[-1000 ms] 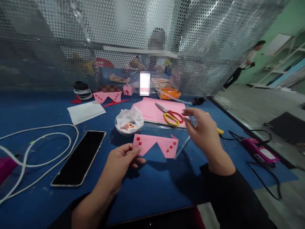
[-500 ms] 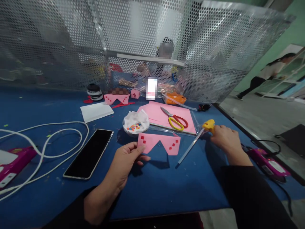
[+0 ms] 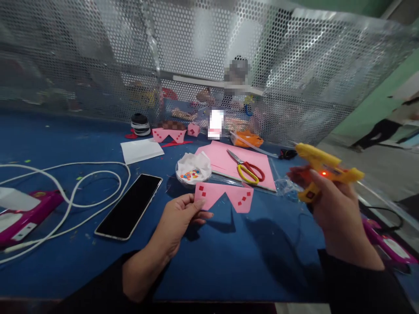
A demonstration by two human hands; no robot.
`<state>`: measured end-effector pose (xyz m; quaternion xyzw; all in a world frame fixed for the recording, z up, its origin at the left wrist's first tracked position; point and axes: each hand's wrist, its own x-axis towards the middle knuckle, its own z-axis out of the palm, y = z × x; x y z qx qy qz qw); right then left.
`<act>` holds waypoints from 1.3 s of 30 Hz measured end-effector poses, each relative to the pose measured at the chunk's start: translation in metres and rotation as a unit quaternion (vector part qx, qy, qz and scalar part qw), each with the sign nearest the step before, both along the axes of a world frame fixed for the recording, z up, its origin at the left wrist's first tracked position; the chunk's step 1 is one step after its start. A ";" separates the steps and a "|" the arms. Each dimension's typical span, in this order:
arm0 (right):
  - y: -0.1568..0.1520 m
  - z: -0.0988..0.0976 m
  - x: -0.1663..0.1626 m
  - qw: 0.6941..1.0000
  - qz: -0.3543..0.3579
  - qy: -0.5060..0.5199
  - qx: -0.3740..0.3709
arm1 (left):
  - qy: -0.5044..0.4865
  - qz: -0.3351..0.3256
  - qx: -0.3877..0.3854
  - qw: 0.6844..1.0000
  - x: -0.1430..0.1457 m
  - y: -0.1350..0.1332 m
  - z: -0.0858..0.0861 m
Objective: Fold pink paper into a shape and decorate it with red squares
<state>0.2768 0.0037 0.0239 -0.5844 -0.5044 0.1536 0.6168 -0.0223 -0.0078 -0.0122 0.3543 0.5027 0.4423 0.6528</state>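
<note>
Two hands are busy over the blue desk. Left hand pinches the left end of a pink paper piece with red squares, holding it just above the desk. Right hand is clenched around a yellow glue gun, raised, nozzle pointing left. Behind the paper sit a bowl of coloured bits and scissors on pink sheets; a phone lies left
</note>
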 end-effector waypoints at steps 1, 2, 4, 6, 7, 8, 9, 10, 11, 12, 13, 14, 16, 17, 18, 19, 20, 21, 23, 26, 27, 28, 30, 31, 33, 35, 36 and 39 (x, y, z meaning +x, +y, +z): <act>-0.006 -0.001 -0.016 0.998 0.059 0.038 -0.007 | -0.005 0.003 -0.001 1.000 0.000 0.000 0.000; -0.014 -0.003 -0.033 0.991 0.121 0.058 -0.011 | -0.011 0.007 -0.003 1.000 0.000 0.001 0.000; -0.028 -0.010 -0.061 0.973 0.227 0.001 -0.040 | -0.019 0.011 -0.005 1.000 0.000 0.001 0.000; -0.039 -0.015 -0.082 0.956 0.278 -0.076 -0.051 | -0.026 0.013 0.002 1.000 -0.001 0.001 0.000; -0.042 -0.017 -0.090 0.947 0.294 -0.114 -0.053 | -0.030 0.013 0.006 0.999 -0.001 0.001 0.000; -0.045 -0.019 -0.095 0.941 0.302 -0.146 -0.046 | -0.032 0.012 0.010 0.999 -0.001 0.001 0.000; -0.046 -0.020 -0.099 0.934 0.307 -0.176 -0.042 | -0.034 0.014 0.012 0.999 -0.002 0.001 0.000; -0.046 -0.020 -0.101 0.930 0.307 -0.199 -0.039 | -0.035 0.017 0.013 0.999 -0.002 0.001 0.001; -0.046 -0.020 -0.101 0.927 0.303 -0.217 -0.036 | -0.035 0.020 0.012 0.999 -0.002 0.001 0.001; -0.045 -0.020 -0.102 0.926 0.298 -0.229 -0.034 | -0.035 0.024 0.011 0.999 -0.002 0.001 0.001; -0.045 -0.021 -0.101 0.925 0.294 -0.238 -0.033 | -0.035 0.029 0.010 0.999 -0.002 0.001 0.002; -0.044 -0.022 -0.101 0.925 0.289 -0.244 -0.029 | -0.035 0.033 0.010 0.999 -0.003 0.000 0.002; -0.044 -0.024 -0.100 0.924 0.283 -0.256 -0.027 | -0.034 0.037 0.009 0.999 -0.003 0.000 0.002; -0.044 -0.025 -0.100 0.922 0.284 -0.264 -0.029 | -0.034 0.037 0.008 0.999 -0.004 0.000 0.001; -0.044 -0.027 -0.100 0.919 0.285 -0.271 -0.032 | -0.035 0.037 0.009 0.999 -0.004 0.000 0.001; -0.045 -0.028 -0.099 0.917 0.286 -0.277 -0.037 | -0.035 0.036 0.009 0.999 -0.004 0.000 0.000; -0.046 -0.029 -0.099 0.916 0.285 -0.280 -0.043 | -0.036 0.036 0.009 0.999 -0.004 0.001 0.000; -0.046 -0.029 -0.098 0.915 0.283 -0.282 -0.049 | -0.037 0.035 0.009 0.999 -0.004 0.001 0.000; -0.047 -0.030 -0.097 0.917 0.277 -0.283 -0.054 | -0.037 0.034 0.010 0.999 -0.003 0.001 0.000; -0.047 -0.030 -0.097 0.916 0.273 -0.291 -0.044 | -0.029 0.031 0.006 0.999 -0.002 0.001 0.003; -0.047 -0.031 -0.097 0.915 0.272 -0.294 -0.039 | -0.026 0.031 0.004 0.999 -0.002 0.001 0.003; -0.047 -0.031 -0.097 0.915 0.271 -0.296 -0.034 | -0.024 0.030 0.002 0.999 -0.002 0.001 0.004; -0.046 -0.031 -0.098 0.917 0.269 -0.294 -0.030 | -0.023 0.028 0.001 0.999 -0.002 0.001 0.004; -0.046 -0.031 -0.098 0.917 0.268 -0.292 -0.032 | -0.025 0.026 0.002 0.999 -0.002 0.001 0.003; -0.046 -0.031 -0.099 0.917 0.270 -0.291 -0.040 | -0.028 0.023 0.005 0.999 -0.002 0.001 0.003; -0.046 -0.032 -0.100 0.914 0.276 -0.293 -0.046 | -0.031 0.022 0.005 0.999 -0.002 0.001 0.002; -0.047 -0.032 -0.099 0.913 0.277 -0.295 -0.049 | -0.032 0.022 0.004 0.999 -0.002 0.000 0.002; -0.047 -0.033 -0.098 0.909 0.276 -0.307 -0.052 | -0.031 0.024 0.001 0.999 -0.001 0.000 0.003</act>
